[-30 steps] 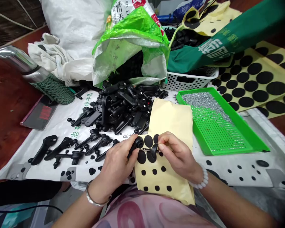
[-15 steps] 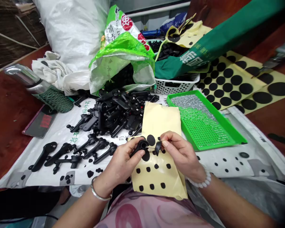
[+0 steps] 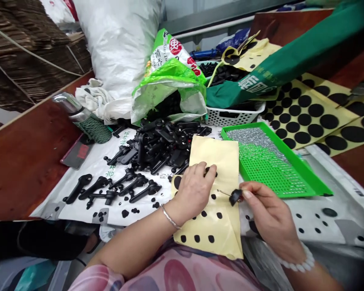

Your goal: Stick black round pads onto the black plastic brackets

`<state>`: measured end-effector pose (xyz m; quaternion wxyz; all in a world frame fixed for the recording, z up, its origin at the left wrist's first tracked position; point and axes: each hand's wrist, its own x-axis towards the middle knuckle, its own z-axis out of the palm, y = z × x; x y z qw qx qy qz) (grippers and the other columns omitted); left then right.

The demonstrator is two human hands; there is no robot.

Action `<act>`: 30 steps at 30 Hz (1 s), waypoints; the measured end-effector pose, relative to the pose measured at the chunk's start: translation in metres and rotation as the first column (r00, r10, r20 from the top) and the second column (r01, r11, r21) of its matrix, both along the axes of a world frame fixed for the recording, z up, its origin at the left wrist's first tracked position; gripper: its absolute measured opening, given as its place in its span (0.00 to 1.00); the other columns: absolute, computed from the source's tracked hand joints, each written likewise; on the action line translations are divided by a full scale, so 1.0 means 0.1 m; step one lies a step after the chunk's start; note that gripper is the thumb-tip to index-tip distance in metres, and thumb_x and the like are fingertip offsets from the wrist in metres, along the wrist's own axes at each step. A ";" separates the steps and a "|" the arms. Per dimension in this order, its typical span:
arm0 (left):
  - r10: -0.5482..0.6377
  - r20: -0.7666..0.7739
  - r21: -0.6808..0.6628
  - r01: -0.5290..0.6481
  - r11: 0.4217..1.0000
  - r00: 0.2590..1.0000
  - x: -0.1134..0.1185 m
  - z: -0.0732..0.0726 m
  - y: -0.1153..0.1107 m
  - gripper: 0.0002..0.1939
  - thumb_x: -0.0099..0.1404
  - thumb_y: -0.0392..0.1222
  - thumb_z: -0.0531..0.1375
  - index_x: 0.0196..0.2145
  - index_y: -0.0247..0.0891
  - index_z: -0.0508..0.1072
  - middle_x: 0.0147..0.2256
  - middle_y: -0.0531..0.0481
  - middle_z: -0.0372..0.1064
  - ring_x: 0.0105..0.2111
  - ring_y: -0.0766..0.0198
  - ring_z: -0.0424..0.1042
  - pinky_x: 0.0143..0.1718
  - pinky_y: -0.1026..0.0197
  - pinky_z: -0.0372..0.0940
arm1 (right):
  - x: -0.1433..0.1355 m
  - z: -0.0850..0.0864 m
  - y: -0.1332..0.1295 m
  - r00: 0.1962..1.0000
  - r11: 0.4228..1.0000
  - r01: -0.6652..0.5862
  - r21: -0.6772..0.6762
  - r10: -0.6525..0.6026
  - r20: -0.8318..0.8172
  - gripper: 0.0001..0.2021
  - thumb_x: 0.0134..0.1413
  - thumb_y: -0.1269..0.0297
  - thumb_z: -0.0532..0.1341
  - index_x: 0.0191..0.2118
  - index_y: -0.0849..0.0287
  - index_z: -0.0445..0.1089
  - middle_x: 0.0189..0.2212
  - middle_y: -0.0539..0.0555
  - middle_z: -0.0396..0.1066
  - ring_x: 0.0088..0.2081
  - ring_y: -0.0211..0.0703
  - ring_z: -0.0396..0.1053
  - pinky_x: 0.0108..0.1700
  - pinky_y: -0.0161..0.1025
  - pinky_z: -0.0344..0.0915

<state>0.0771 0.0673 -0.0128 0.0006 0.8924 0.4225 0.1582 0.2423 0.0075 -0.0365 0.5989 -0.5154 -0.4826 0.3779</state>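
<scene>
Fingers of the right hand (image 3: 271, 214) are closed on a black part (image 3: 235, 197) over the right edge of the yellow sheet (image 3: 214, 150) — left hand (image 3: 194, 192) positioned above that sheet, grip not discernible.

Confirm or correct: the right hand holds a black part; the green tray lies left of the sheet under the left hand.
No: the head view shows the green tray right of that sheet. The right hand holds a black part.

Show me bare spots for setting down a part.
Far end of the yellow sticker sheet, between the black parts pile and green tray; the white covering below the flask, left of that pile. Crowded: the pile, and under the left hand.
</scene>
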 end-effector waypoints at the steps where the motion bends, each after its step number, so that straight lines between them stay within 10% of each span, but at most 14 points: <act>1: -0.003 0.056 -0.014 0.004 1.000 0.998 -0.02 0.02 -0.04 0.20 0.64 0.32 0.49 0.54 0.34 0.60 0.50 0.36 0.61 0.50 0.53 0.62 0.49 0.50 0.61 | -0.01 0.00 0.00 1.000 1.000 -0.012 0.006 0.012 -0.004 0.05 0.52 0.61 0.59 0.32 0.56 0.66 0.27 0.51 0.66 0.28 0.37 0.64 0.30 0.33 0.65; 7: -0.035 0.457 -0.301 0.192 0.934 0.889 -0.17 0.14 -0.33 0.19 0.66 0.38 0.50 0.54 0.34 0.61 0.50 0.39 0.64 0.50 0.58 0.63 0.51 0.56 0.60 | -0.10 -0.01 -0.03 0.987 0.987 -0.158 -0.015 0.158 -0.044 0.04 0.56 0.62 0.56 0.33 0.57 0.63 0.26 0.49 0.63 0.28 0.35 0.62 0.30 0.32 0.64; 16: 0.520 0.602 -0.796 0.405 0.449 0.606 -0.14 0.05 -0.39 0.16 0.59 0.46 0.59 0.40 0.31 0.73 0.27 0.48 0.71 0.24 0.70 0.67 0.28 0.66 0.64 | -0.19 -0.03 -0.11 0.982 0.983 -0.183 0.002 0.183 -0.037 0.04 0.58 0.64 0.55 0.38 0.56 0.61 0.30 0.49 0.62 0.30 0.34 0.63 0.33 0.33 0.63; 30: 0.624 0.576 -0.811 0.463 0.357 0.528 -0.18 0.00 -0.36 0.13 0.56 0.43 0.62 0.36 0.31 0.73 0.19 0.53 0.68 0.20 0.71 0.66 0.26 0.67 0.62 | -0.13 -0.01 -0.06 0.914 0.938 -0.266 0.224 0.171 0.369 0.07 0.54 0.74 0.56 0.38 0.58 0.68 0.34 0.55 0.64 0.39 0.41 0.66 0.39 0.39 0.66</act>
